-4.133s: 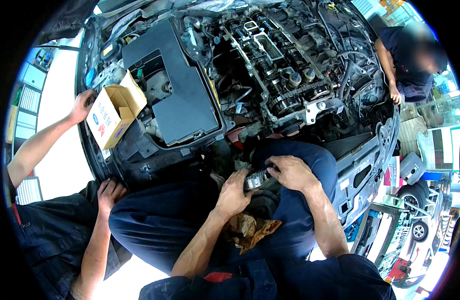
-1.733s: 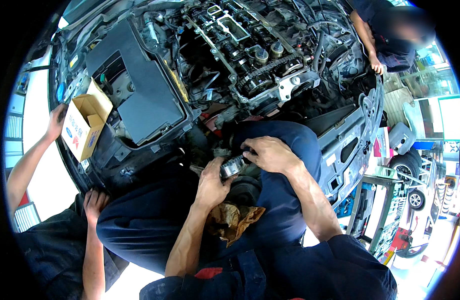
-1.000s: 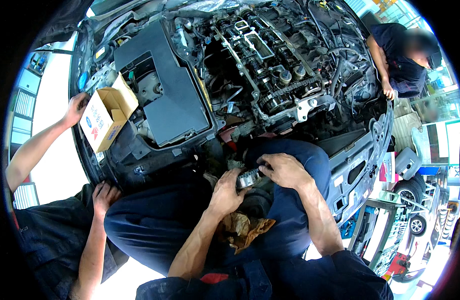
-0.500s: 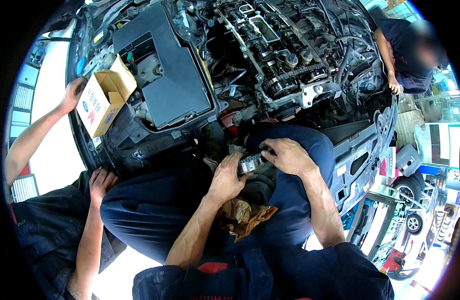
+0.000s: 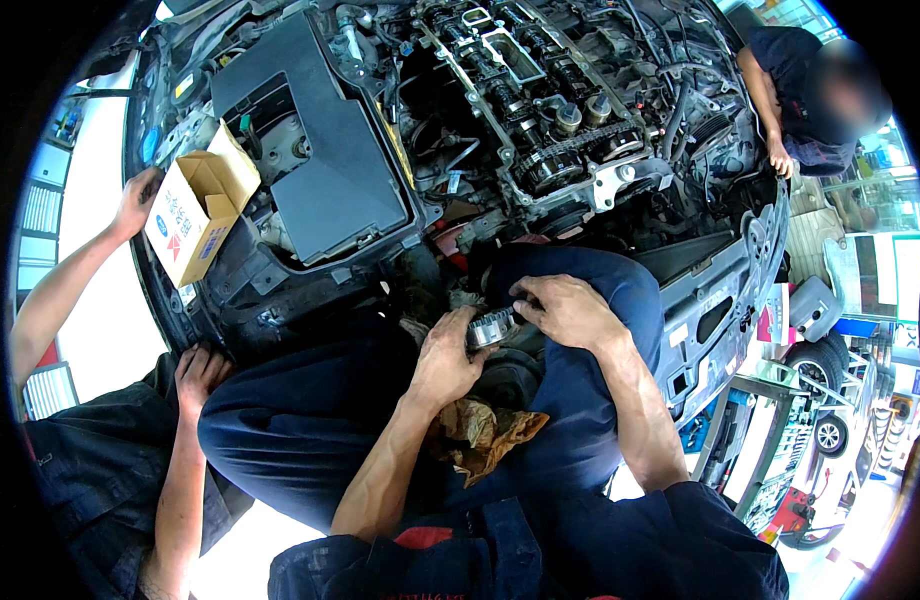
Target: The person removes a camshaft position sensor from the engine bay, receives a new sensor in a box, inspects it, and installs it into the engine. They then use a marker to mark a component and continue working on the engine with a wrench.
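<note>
Between my hands, above my lap, is a round metal sprocket (image 5: 492, 328) with teeth around its rim. My left hand (image 5: 448, 358) is closed round its left side, thumb and fingers gripping the edge. From the upper right, my right hand (image 5: 572, 312) has its fingers bent over the sprocket's right edge; the fingertips are partly hidden. Crumpled brown, oil-stained paper (image 5: 488, 438) lies just below my hands, between my thighs. A dark rounded part (image 5: 510, 378) shows under the sprocket, too dim to name.
Ahead is an uncovered engine (image 5: 540, 110) with chain and camshafts showing. A black plastic cover (image 5: 345, 190) and an open cardboard box (image 5: 185, 220) sit left. One co-worker's hands (image 5: 138, 203) rest by the box and my knee; another person (image 5: 805, 100) leans in at far right.
My view has shifted slightly, moving the engine and box a little left and up in the picture. The sprocket has tilted a little in my hands, and my right fingers sit closer over it.
</note>
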The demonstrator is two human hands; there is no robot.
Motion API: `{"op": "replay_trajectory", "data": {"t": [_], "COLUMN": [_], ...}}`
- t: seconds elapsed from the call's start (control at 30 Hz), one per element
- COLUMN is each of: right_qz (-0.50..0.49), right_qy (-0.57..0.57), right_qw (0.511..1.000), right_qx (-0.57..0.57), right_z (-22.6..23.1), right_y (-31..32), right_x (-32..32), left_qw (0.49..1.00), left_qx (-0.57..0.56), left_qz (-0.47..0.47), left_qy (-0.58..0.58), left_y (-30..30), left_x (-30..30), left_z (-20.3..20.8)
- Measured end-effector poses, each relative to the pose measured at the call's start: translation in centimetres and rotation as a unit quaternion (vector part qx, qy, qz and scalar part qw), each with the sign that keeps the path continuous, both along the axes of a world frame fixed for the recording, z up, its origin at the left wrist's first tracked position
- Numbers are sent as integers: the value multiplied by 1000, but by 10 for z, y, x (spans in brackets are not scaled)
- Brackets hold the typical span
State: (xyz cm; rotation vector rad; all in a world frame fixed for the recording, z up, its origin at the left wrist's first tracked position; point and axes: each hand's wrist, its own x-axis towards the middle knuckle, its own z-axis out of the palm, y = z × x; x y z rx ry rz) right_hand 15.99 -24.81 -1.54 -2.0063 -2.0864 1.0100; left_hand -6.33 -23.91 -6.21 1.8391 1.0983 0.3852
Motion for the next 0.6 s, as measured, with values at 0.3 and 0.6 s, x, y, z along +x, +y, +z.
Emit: {"op": "replay_trajectory", "data": {"t": [0.3,0.6], "right_qz": [0,10], "right_qy": [4,11], "right_qw": [1000,999], "right_qx": [7,50], "right_z": [-3,-9], "right_y": [-1,-2], "right_x": [2,2], "left_qw": [1000,1000], "left_qx": [11,10], "left_qz": [2,-6], "left_qy": [-7,-17], "left_y": [-1,2], "left_x": [0,0], "left_z": [-5,-4]}}
